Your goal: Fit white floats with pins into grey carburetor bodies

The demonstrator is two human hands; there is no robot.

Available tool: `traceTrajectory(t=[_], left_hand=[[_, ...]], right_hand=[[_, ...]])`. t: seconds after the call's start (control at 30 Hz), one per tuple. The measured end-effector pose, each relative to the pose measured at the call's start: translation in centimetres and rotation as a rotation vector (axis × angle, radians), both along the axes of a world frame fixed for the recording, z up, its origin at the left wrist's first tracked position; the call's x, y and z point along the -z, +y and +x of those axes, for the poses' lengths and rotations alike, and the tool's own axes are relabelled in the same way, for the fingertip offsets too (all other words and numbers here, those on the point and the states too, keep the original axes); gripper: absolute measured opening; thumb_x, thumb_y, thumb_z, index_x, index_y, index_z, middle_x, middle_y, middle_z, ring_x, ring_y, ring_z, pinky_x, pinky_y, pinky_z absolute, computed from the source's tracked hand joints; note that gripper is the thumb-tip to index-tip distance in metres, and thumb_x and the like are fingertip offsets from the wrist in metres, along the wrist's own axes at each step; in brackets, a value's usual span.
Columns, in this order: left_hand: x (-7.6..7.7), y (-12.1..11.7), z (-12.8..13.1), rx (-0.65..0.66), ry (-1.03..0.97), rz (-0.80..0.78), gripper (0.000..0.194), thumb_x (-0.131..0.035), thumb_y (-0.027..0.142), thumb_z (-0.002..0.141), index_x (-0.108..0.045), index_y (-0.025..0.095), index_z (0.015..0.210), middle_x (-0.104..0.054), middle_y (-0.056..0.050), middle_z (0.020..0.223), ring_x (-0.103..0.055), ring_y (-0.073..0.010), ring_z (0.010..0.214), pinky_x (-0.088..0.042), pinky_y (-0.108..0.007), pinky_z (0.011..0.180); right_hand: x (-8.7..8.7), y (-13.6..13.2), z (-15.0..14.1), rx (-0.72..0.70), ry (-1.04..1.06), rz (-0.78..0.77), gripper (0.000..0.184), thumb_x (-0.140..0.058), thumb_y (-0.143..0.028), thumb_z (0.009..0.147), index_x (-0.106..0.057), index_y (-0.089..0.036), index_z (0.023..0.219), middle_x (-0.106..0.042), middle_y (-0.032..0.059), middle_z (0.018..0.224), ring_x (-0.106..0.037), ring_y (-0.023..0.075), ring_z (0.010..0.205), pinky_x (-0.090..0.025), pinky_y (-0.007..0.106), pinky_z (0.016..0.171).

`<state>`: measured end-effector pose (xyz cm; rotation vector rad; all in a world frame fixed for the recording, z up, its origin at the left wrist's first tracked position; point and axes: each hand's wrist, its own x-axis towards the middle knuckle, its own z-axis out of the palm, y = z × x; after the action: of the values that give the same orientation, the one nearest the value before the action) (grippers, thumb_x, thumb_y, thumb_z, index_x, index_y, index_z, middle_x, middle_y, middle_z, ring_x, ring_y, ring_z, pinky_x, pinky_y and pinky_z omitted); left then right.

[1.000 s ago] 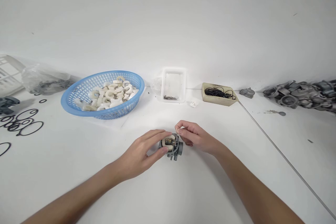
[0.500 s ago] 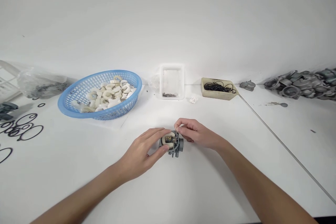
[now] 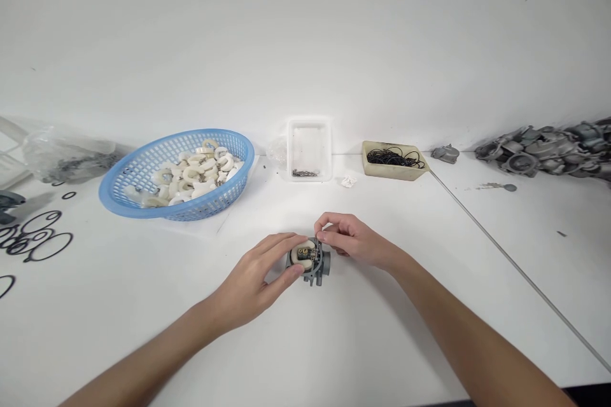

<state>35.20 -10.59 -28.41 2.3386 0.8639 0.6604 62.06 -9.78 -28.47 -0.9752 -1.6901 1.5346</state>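
A grey metal carburetor body [image 3: 326, 263] rests on the white table, its round bowl side facing up. Inside its rim sits a whitish U-shaped float [image 3: 296, 261], with small brass parts between the float's arms. My left hand [image 3: 251, 276] grips the carburetor from the left, thumb on the near side and fingers on the far side, touching the float. At the far right of the rim, my right hand [image 3: 356, 241] is closed in a pinch of thumb and index finger. Whatever lies between those fingertips is too small to make out.
A blue basket [image 3: 107, 194] of white floats stands at back left, near black O-rings [image 3: 48, 245]. Behind the hands are a white tray [image 3: 328, 152] with small pins and a beige box [image 3: 396, 172] of black rings. Grey metal castings [image 3: 548, 152] pile up at right, beyond a thin rod [image 3: 515, 276].
The view has shifted slightly, moving the scene a little left. Both hands keep almost the same pose on the carburetor, with the right pinch still at its rim.
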Motion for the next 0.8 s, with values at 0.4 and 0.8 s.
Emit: traceTrajectory(t=[0.4,0.8], left_hand=[[-0.13,-0.02,0.06,0.000,0.011,0.016,0.037,-0.056,0.038,0.110,-0.056,0.031,0.146,-0.065,-0.004,0.143,-0.062,-0.0249,0.131,-0.054,-0.038,0.109],[-0.12,0.09,0.13,0.010,-0.052,-0.068,0.037,-0.060,0.036,0.108,-0.057,0.032,0.145,-0.064,-0.004,0.143,-0.061,-0.0244,0.131,-0.051,-0.037,0.111]], right_hand=[[-0.55,-0.20,0.07,-0.024,-0.042,0.050,0.027,-0.062,-0.047,0.107,-0.062,-0.021,0.098,-0.043,-0.0071,0.066,-0.029,0.0113,0.058,-0.024,0.028,0.055],[-0.03,-0.19,0.08,0.006,-0.024,0.039,0.019,-0.065,-0.040,0.105,-0.067,-0.022,0.098,-0.043,-0.0074,0.064,-0.031,0.0119,0.059,-0.026,0.029,0.058]])
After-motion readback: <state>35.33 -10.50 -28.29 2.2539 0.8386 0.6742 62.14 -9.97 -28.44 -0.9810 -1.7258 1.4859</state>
